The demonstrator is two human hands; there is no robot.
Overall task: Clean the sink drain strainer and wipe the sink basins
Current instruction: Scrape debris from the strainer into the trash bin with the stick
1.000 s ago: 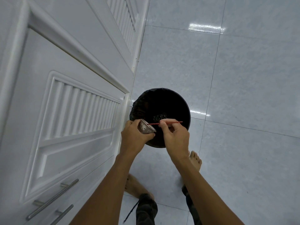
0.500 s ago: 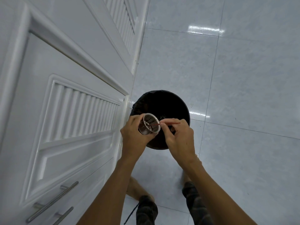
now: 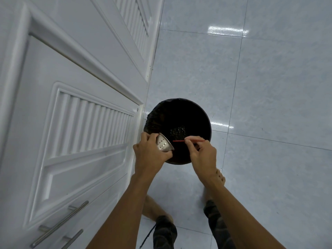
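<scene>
Strainer point(image 3: 164, 145) now tipped toward bin point(image 3: 206, 123), stick point(image 3: 188, 140) pulled out. Left hand point(image 3: 150, 155): fingers curled round strainer. Right hand point(image 3: 203, 155): fingers pinching stick. Step: emptying debris. Next, likely: re-pick clogged holes.

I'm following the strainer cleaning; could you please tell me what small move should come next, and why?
Probably ease the tip of the red stick into the mouth of the strainer and scrape. The left hand grips the strainer tilted over the black bin; the right hand pinches the stick, its tip just outside the rim.
</scene>
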